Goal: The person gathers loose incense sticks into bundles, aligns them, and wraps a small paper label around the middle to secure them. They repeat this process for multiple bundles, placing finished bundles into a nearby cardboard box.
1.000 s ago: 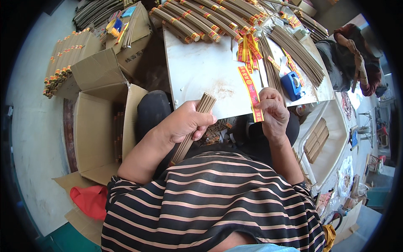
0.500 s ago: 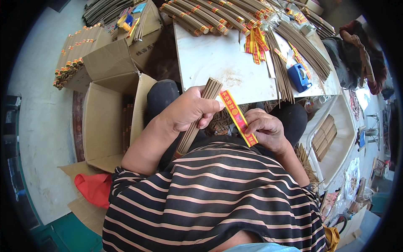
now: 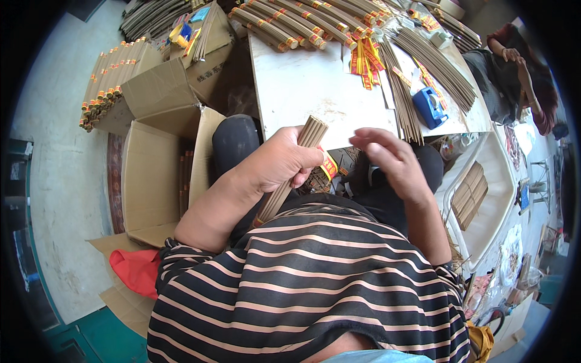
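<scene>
My left hand [image 3: 281, 158] is wrapped round a bundle of brown incense sticks [image 3: 313, 130], tilted with its upper end toward the table. The lower end rests near my lap, with a red-yellow band showing there. A red and yellow paper label strip [image 3: 330, 166] sticks out beside the bundle under my left thumb; part of it is hidden or folded from sight. Apart from both, my right hand [image 3: 393, 160] is raised near the table's front edge. Its fingers are stretched, somewhat blurred, and nothing shows in them.
On the white table [image 3: 315, 91] lie banded incense bundles [image 3: 278, 27], loose sticks [image 3: 433, 63], label strips [image 3: 365, 63] and a blue tape dispenser [image 3: 430, 107]. A cardboard box [image 3: 154, 181] stands at left, a white tub [image 3: 484, 230] at right. Another person [image 3: 520, 78] sits at far right.
My right hand has let go of the label strip and moved up toward the table. The strip, stretched out straight before, now shows only a short part by the bundle.
</scene>
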A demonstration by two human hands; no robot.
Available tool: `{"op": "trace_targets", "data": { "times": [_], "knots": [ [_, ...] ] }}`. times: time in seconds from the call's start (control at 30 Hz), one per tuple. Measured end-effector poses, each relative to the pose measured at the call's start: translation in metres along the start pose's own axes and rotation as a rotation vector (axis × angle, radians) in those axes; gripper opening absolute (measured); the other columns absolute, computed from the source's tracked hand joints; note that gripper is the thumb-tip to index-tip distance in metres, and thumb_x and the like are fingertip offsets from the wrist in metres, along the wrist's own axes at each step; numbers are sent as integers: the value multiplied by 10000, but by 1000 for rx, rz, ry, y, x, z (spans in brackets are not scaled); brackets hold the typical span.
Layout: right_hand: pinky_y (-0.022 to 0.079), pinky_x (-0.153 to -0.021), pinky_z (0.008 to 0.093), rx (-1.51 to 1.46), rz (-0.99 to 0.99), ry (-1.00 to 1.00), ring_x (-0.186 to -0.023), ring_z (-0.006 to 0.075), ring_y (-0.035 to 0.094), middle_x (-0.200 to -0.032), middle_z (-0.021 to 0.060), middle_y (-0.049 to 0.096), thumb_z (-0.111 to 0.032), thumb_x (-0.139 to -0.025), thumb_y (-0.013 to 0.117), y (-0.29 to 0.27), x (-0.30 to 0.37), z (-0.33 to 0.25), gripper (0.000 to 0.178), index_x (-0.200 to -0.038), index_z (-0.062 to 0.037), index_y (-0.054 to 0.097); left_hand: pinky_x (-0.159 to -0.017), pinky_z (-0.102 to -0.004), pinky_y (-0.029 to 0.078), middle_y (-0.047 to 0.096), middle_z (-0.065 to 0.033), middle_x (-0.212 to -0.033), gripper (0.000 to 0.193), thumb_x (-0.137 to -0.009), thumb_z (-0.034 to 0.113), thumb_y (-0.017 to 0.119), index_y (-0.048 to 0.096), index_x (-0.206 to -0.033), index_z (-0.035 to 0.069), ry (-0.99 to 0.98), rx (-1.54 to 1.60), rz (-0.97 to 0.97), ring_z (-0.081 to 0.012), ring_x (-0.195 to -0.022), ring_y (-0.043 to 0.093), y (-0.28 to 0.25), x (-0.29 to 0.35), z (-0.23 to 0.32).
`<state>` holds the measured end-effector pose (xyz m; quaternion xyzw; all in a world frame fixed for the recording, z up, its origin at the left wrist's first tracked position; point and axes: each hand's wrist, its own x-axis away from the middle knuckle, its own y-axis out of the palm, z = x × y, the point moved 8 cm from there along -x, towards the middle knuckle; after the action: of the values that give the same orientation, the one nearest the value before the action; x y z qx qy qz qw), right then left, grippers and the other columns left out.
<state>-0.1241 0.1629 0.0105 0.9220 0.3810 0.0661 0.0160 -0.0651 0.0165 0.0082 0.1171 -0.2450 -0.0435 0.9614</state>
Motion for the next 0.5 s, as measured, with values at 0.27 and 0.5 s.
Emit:
{"op": "trace_targets", "data": {
  "times": [0.27, 0.5],
  "knots": [
    [344, -441, 175, -138, 105, 251, -474, 46, 432, -625, 2, 526, -228, -888, 582, 29, 2, 11, 221, -814, -21, 553, -354, -183, 335, 509, -1, -633, 191, -768, 78, 634, 514, -896, 2, 28, -17, 37, -45, -397, 422, 3, 3, 1],
    [381, -480, 174, 14, 86, 30, -558, 32, 471, -637, -15, 541, -177, -870, 613, 33, -4, -28, 199, -837, 19, 590, -367, -175, 325, 531, -13, -683, 234, -795, 63, 623, 508, -986, -8, 38, -78, 19, -41, -420, 412, 23, -5, -3]
  ]
}}
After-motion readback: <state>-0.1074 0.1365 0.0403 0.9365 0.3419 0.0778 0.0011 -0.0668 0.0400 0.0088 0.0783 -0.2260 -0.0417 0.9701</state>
